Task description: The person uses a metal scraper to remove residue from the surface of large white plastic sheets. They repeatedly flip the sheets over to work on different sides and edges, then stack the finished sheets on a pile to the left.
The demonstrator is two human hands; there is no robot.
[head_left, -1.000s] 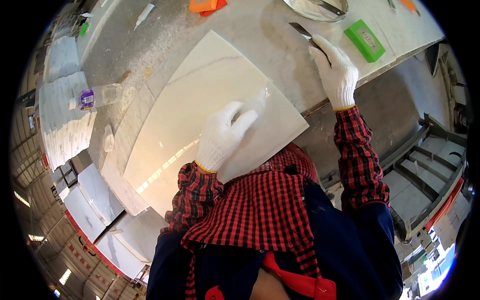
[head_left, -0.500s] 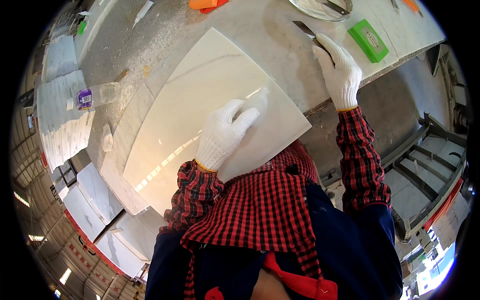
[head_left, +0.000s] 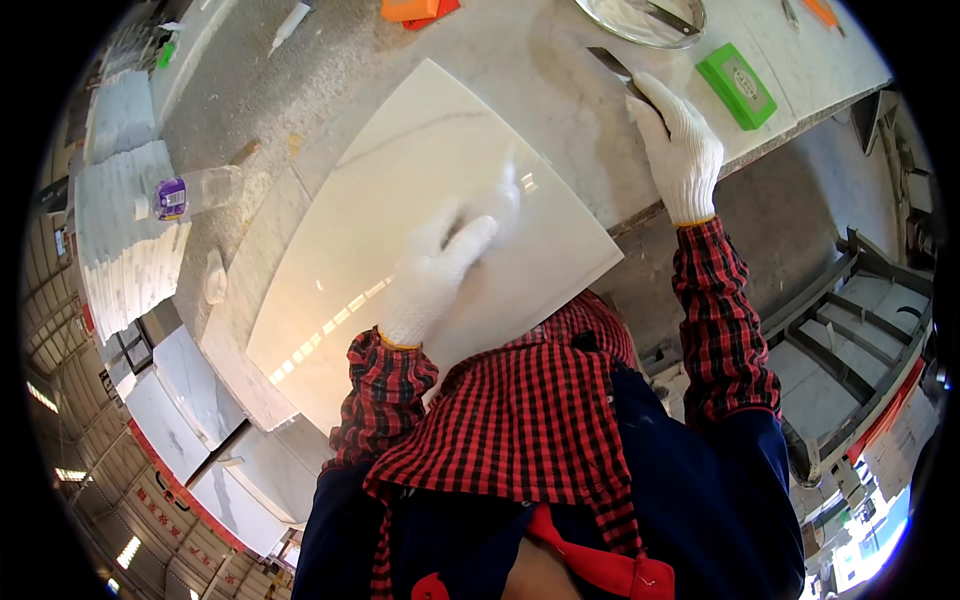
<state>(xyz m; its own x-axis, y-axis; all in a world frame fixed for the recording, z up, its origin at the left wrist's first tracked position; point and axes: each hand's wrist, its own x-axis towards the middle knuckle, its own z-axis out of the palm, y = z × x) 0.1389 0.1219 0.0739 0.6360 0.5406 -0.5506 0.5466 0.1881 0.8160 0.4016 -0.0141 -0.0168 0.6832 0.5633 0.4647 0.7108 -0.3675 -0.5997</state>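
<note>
My left hand (head_left: 435,280), in a white knit glove, is over a glossy cream stone slab (head_left: 370,210) with a pale grey vein. Its thumb stands apart from the fingers, which are slightly smeared by motion; nothing shows between them. A reflection of the glove lies on the polish just beyond. My right hand (head_left: 678,145), gloved the same way, is closed around a putty knife (head_left: 610,63) beyond the slab's right edge. The knife's dark blade points up and left over the worktable.
A green box (head_left: 737,86) lies right of my right hand, below a round metal dish (head_left: 645,15) with white powder and a tool. A clear bottle (head_left: 205,188) lies on its side at left. Stacked slabs (head_left: 130,230) stand farther left. A metal frame rack (head_left: 850,350) is at right.
My left hand has slid a little left and toward me over the slab. My right hand stays nearly in place, still gripping the putty knife.
</note>
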